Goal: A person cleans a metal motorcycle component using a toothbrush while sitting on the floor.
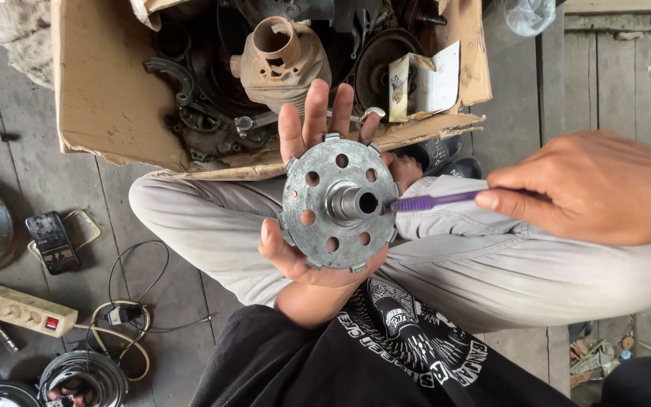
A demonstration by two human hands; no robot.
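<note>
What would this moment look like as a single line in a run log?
left hand: cradles round metal hub from beneath | right hand: holds purple brush, tip at hub's centre sleeve | behind: cardboard box of engine parts

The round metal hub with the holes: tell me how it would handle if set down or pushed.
The metal hub looks like thick cast metal, so probably rigid and heavy for its size. Its flat disc fills the left hand, so laid face down it would likely sit steady. On edge it could roll, though the rim tabs might check that.
</note>
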